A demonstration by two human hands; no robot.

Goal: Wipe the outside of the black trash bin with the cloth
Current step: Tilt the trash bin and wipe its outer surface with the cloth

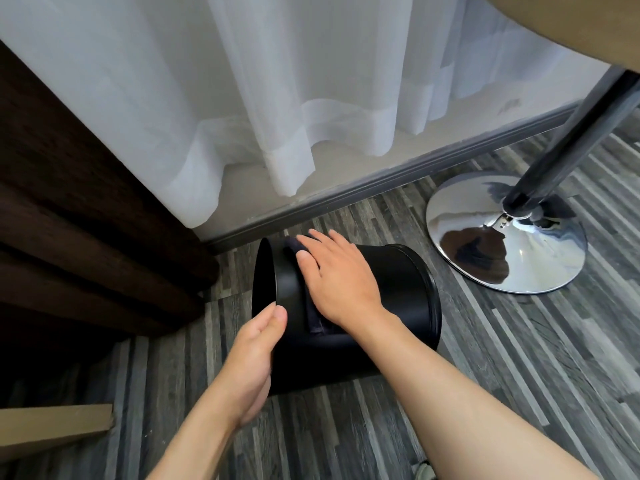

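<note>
The black trash bin [398,292] lies on its side on the striped wood floor, its open mouth facing left. My left hand [252,355] grips the bin's rim at the lower left, thumb over the edge. My right hand [332,275] lies flat on top of the bin's curved side, fingers spread and pointing toward the wall. Under that palm is a dark cloth [313,317], pressed against the bin; only its edges show by the fingertips and below the wrist.
A chrome round table base [467,251] with a dark pole [568,133] stands right of the bin. White sheer curtains [242,98] hang above a grey baseboard [381,181]. Dark brown curtain folds [69,220] fill the left. A cardboard piece [52,424] lies at lower left.
</note>
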